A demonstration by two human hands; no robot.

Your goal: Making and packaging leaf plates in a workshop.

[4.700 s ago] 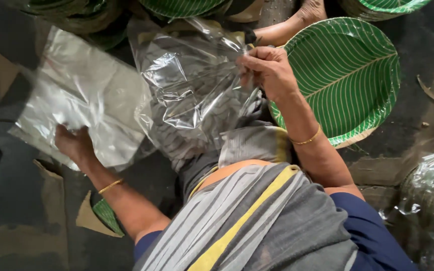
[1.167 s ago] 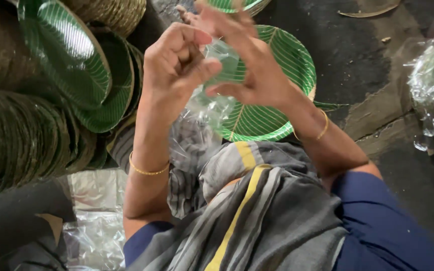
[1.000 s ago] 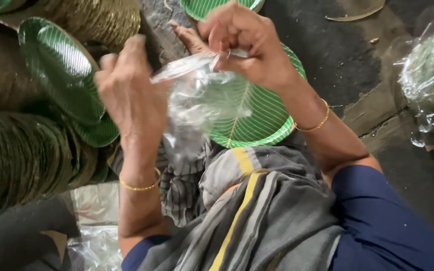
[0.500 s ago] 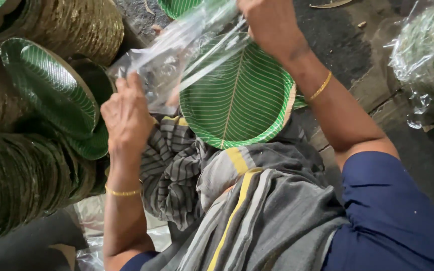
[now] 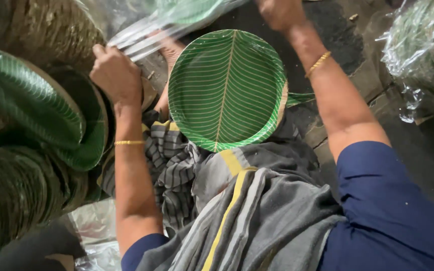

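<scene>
The left hand (image 5: pixel 116 75) is closed on one edge of a clear plastic bag (image 5: pixel 161 22), fingers curled over the film so that it bunches into folds at the grip. The right hand (image 5: pixel 280 12) is raised at the top of the view, partly cut off by the frame; it seems to grip the bag's other edge, though whether its fingers are clamped on the film I cannot tell. With the hands set well apart, the bag is stretched between them, above and beyond the lap, probably to hold its mouth wide.

Below the bag a green paper plate (image 5: pixel 227 88) printed like a leaf lies face up on the person's lap, against the grey striped cloth (image 5: pixel 217 200), within easy reach of both hands (neither touches it). It looks to be the top of a small pile, since a pale edge shows at its right side.

To the left, stacks of plates (image 5: pixel 31 130) lie on their sides, rims outward, the nearest one tilted so its green face shows. At the upper right a wrapped bundle (image 5: pixel 423 50) of more plates sits on the dark floor (image 5: pixel 428 150), well apart from the hands. More clear film (image 5: pixel 94 236) lies crumpled by the left elbow.
</scene>
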